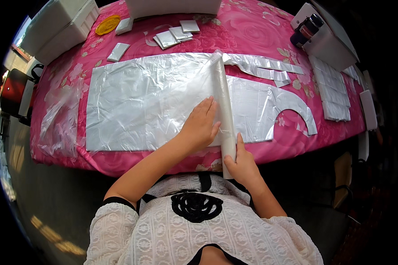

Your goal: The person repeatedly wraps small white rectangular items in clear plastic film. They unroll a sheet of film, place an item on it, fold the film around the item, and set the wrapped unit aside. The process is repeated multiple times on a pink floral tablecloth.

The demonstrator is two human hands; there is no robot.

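A shiny silver plastic sheet lies flat across the table, with a narrower right part ending in a curved loop. Long silver strips trail from its far side. Across the sheet, running from far to near, lies a long whitish tube, apparently a roll of clear film. My left hand rests palm down on the sheet, fingers stretched, its tips close to the tube's left side. At the tube's near end, past the table edge, my right hand grips it, thumb pointing away from me; some fingers are hidden.
Folded silver packets lie at the back, near a yellow coil. White boxes stand at the back left. A dark bottle is at the back right, above stacked silver packs. Crumpled clear plastic lies left.
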